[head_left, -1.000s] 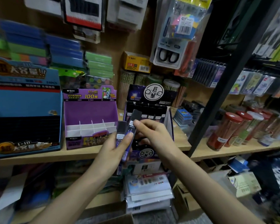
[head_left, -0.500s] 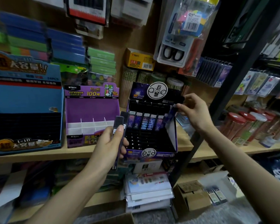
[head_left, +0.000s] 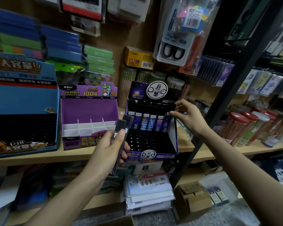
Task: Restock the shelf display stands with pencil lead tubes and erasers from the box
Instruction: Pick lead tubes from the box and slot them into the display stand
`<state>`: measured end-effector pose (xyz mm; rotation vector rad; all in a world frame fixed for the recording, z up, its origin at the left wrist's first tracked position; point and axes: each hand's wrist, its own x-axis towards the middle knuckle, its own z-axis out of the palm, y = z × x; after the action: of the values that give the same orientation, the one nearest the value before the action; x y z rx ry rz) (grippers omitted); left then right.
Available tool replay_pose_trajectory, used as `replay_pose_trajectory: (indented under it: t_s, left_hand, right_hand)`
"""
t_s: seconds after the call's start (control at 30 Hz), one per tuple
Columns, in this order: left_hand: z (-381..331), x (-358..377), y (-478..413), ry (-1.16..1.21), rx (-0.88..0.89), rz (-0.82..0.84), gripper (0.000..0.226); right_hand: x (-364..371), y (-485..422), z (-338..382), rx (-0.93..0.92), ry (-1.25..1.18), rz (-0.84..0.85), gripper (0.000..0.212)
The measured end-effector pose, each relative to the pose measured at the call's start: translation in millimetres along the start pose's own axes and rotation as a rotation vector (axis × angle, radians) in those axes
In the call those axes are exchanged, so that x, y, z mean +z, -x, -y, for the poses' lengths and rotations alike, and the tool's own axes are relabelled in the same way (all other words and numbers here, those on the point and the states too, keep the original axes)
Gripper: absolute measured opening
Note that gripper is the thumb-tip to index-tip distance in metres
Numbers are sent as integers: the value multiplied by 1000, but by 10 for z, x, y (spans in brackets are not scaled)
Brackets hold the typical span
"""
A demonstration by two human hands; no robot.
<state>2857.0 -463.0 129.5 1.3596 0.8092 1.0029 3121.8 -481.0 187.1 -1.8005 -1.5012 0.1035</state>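
The right hand (head_left: 188,118) pinches an upright lead tube (head_left: 166,123) at the back-right corner of the display stand (head_left: 173,141); the left hand (head_left: 109,147) grips spare tubes (head_left: 120,132) front-left.

Stationery shop. Evidence: wooden shelf (head_left: 39,158) full of retail stock, purple lead stand (head_left: 88,110) at 9 o'clock, barcoded yellow box (head_left: 139,60) at 12, carded scissors (head_left: 173,51) hanging at 1, red-lidded pencil jars (head_left: 235,126) at 3.

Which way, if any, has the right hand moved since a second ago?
Yes: right hand went rightward across the black display stand, middle to back right corner.
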Motion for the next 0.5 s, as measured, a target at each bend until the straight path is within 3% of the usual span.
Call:
replay_pose_trajectory:
  t_s: [0.27, 0.5]
  left_hand:
    - [-50, -22, 20, 8, -6, -11, 28]
    - [-45, -8, 29, -6, -8, -5, 27]
  right_hand:
    - [-7, -35, -83, 7, 66, 140, 23]
    - [161, 7, -84, -91, 219, -11, 35]
